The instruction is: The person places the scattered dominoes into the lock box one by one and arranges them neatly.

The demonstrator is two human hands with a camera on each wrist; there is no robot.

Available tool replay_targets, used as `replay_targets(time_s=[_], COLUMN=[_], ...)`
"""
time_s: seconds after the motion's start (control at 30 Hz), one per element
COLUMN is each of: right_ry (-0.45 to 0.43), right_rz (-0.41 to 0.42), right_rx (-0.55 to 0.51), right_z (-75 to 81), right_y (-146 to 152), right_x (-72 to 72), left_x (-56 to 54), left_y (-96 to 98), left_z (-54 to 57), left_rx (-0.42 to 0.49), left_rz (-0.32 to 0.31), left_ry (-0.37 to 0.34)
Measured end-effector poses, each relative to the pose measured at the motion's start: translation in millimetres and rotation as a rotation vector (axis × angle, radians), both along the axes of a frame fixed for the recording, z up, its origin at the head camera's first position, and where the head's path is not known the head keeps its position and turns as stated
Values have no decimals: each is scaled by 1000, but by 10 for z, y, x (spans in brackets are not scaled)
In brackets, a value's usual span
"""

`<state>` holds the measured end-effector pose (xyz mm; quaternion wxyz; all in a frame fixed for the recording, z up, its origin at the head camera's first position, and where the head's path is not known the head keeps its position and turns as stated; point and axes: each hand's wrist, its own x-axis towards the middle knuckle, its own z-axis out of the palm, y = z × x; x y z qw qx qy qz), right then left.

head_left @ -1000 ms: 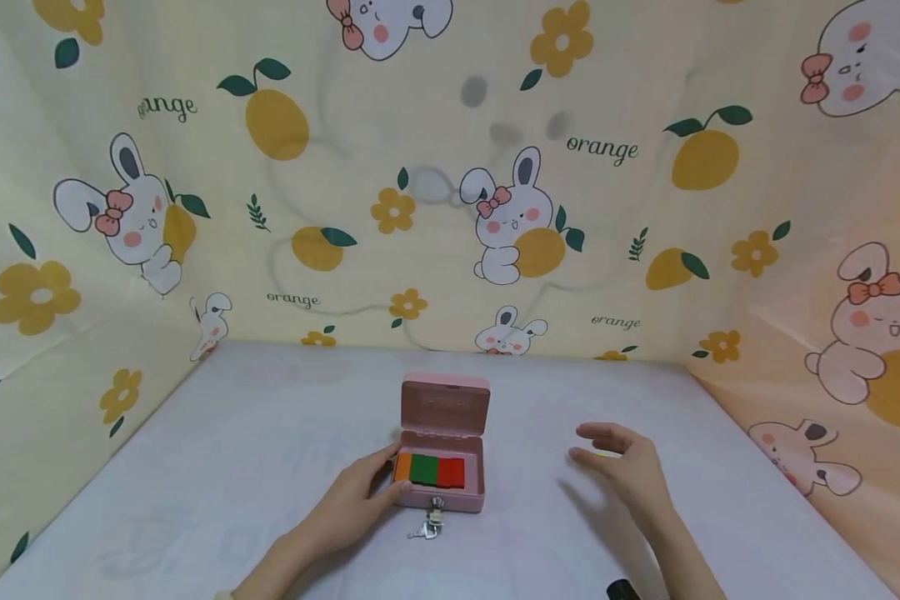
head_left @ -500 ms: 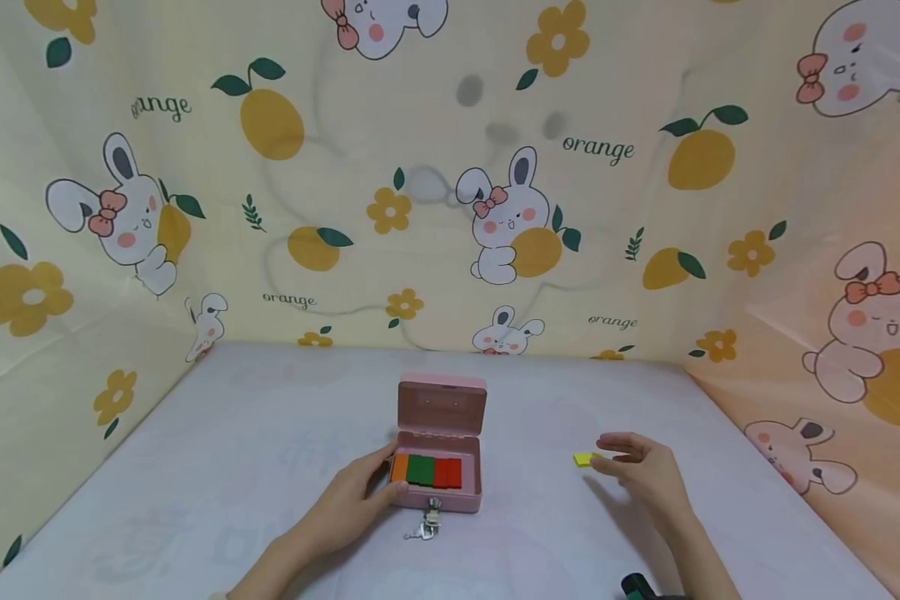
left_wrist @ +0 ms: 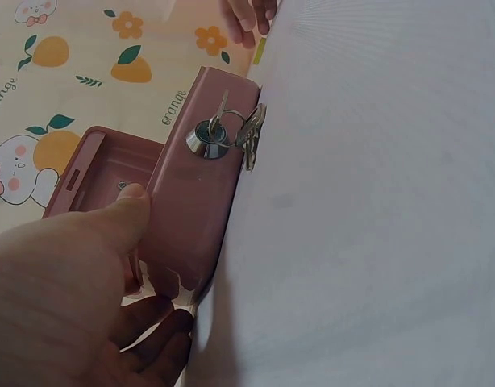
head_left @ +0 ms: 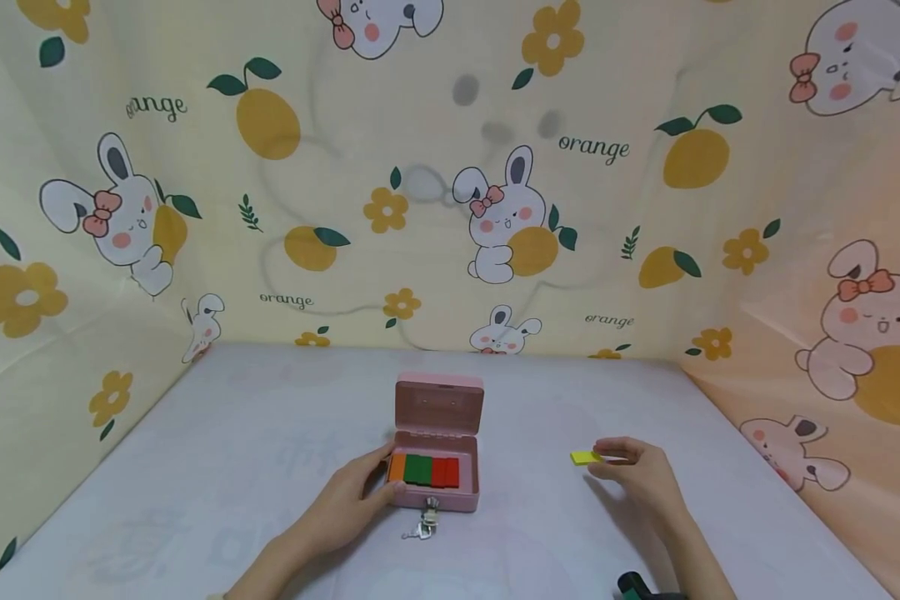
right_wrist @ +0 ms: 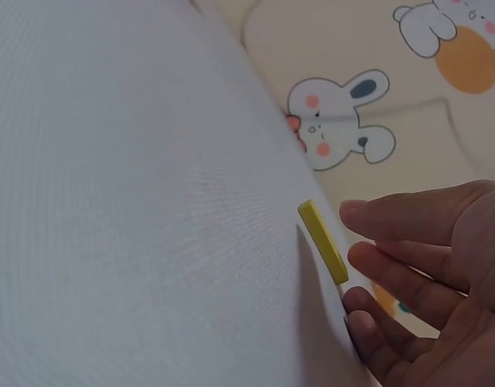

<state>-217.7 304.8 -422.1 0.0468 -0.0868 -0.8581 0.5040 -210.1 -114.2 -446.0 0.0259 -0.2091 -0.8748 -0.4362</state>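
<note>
A pink metal cash box [head_left: 453, 500] sits on the table with its lid raised. Orange, green and red blocks [head_left: 424, 471] lie in a row inside it. A small ring of keys [left_wrist: 249, 137] hangs from the lock on its front. My left hand [head_left: 354, 497] grips the box's left side, thumb over the rim and fingers around the lower corner. A yellow block [right_wrist: 323, 242] lies on the table to the right of the box. My right hand [head_left: 640, 477] is at the block's right end, thumb and fingers spread, with a small gap visible in the right wrist view.
White cloth covers the table [head_left: 270, 417]. A curtain [head_left: 420, 250] printed with rabbits and oranges encloses the back and both sides. Near the front, by the right forearm, a dark cylindrical object [head_left: 633, 583] shows, partly cut off by the frame edge.
My right hand has drawn back to the right, uncovering the yellow block it hid before. My left hand keeps its grip on the cash box. The head view has shifted slightly.
</note>
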Motion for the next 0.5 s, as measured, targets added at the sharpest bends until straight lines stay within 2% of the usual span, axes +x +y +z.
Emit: replay_targets(time_s=[0.5], right_ry=[-12], right_rz=[-36], right_rx=[23], right_z=[13], right_y=[-32], right_x=[12], left_x=[9], left_y=[3], left_z=[10], left_rx=[-9], left_rz=[4], left_ry=[-5])
